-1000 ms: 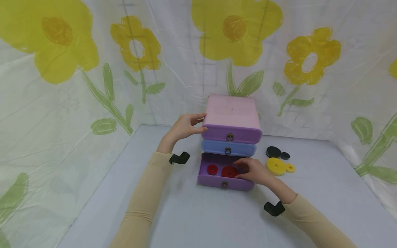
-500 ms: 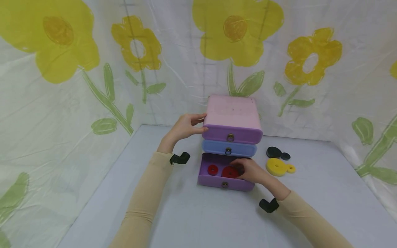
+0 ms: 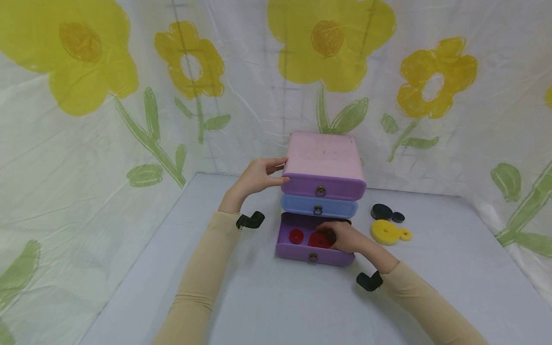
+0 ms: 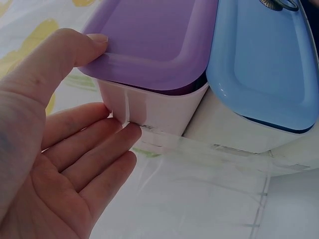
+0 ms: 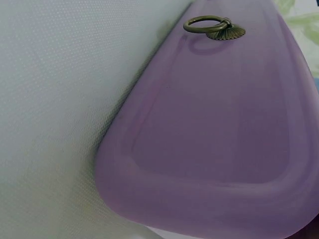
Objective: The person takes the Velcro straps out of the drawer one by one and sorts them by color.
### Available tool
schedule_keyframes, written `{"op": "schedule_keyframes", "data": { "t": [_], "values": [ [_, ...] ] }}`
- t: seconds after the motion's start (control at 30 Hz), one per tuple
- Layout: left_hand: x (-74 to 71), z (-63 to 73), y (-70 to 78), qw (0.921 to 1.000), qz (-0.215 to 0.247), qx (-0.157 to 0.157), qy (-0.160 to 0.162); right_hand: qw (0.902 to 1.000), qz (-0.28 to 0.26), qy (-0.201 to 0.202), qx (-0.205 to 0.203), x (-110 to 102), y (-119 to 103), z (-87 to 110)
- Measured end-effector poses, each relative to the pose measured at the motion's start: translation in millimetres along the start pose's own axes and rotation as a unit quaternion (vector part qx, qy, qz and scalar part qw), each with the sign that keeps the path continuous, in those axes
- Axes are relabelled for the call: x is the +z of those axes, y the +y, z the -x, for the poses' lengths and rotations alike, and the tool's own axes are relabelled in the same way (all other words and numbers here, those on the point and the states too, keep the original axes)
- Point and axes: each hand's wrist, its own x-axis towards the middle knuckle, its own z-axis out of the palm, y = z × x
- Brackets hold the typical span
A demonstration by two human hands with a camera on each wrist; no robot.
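Observation:
A three-tier drawer unit (image 3: 323, 155) has a pink top, a purple upper drawer, a blue middle drawer (image 3: 297, 203) and a purple bottom drawer (image 3: 289, 250) pulled out. My left hand (image 3: 252, 178) rests against the unit's upper left corner. In the left wrist view its thumb lies on the upper purple drawer front (image 4: 159, 59), and its fairly straight fingers touch the pink side. Inside the bottom drawer, my right hand (image 3: 347, 237) has thumb and fingers curved round a large red disc (image 3: 317, 239). A small red ring (image 3: 296, 236) lies left of it. The right wrist view hides that hand.
Right of the unit lie a large black disc (image 3: 381, 212), a small black disc (image 3: 398, 217), a large yellow disc (image 3: 385, 232) and a small yellow ring (image 3: 405, 234). A flower-painted sheet (image 3: 250, 96) hangs behind the white table (image 3: 258, 297).
My right hand has shifted left over the large red disc, its thumb and fingers coming round it. The left hand stays in place.

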Motion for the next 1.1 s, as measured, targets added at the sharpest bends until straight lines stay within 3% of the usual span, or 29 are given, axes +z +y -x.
{"op": "schedule_keyframes", "data": {
  "t": [0.3, 0.57, 0.77, 1.1],
  "values": [
    [0.4, -2.5, -5.6, 0.9999, -0.015, -0.003, 0.001, 0.9998, 0.016, -0.011, 0.008, -1, -1, -2.8],
    [0.3, -2.0, -5.6, 0.9999, -0.009, -0.005, -0.002, 0.9989, 0.027, 0.028, -0.026, 1, 1, -2.0],
    [0.6, -2.8, -6.5, 0.9999, -0.011, -0.003, 0.0, 0.998, -0.004, 0.052, -0.036, -1, 5, -0.2],
    [0.4, -2.5, -7.2, 1.0, -0.005, -0.002, -0.002, 0.9986, -0.014, 0.048, -0.018, -9, 0, 9.8]
  ]
}}
